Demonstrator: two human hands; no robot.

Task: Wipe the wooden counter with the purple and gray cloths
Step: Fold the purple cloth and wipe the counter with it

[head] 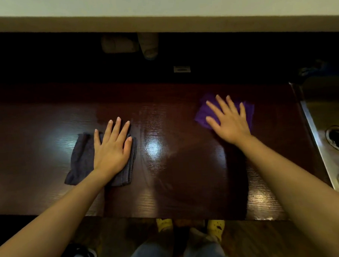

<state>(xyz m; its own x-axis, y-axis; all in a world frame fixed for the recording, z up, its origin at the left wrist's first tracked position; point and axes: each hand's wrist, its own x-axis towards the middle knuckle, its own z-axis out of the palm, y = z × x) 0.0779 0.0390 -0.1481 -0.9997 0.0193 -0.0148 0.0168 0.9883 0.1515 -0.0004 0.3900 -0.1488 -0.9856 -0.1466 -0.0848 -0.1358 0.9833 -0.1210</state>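
Note:
A dark glossy wooden counter [176, 167] fills the middle of the view. My left hand [111, 148] lies flat, fingers spread, on a folded gray cloth [80, 161] at the left of centre. My right hand [227, 120] presses flat, fingers spread, on a purple cloth [203, 112] further back at the right. Both palms cover most of each cloth. Between the two cloths the wood shows faint damp streaks and a bright light reflection.
A steel sink [329, 125] with a round drain borders the counter on the right. A dark backsplash with a small outlet plate [182, 69] rises behind. Yellow shoes [215, 226] and jeans show below the counter's front edge, beside a black shoe [81, 256].

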